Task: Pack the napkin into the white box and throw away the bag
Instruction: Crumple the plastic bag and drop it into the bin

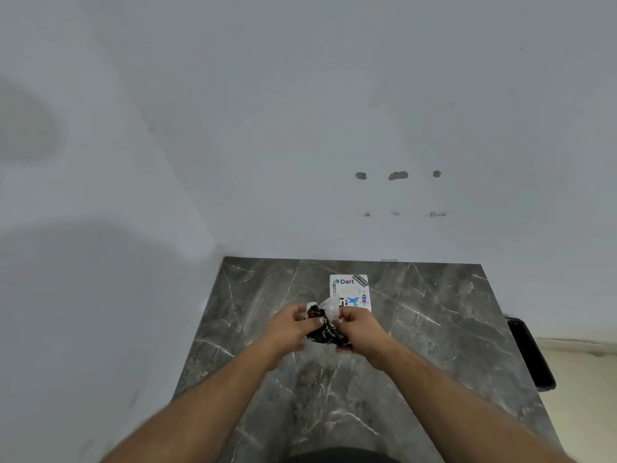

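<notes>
Your forearms run up from the bottom corners and meet mid-frame over the marble table [434, 345]. Between your hands hangs the dark bag [325, 332], with something white, likely the napkin [331, 305], showing at its top. Your left hand [293, 325] is closed, pinching the bag's upper left edge; your right hand [362, 330] grips its right side. Just beyond them, the white box [350, 289] lies closed on the table, stickers on its lid. Further right, past the table's edge, sits a black object [531, 355].
</notes>
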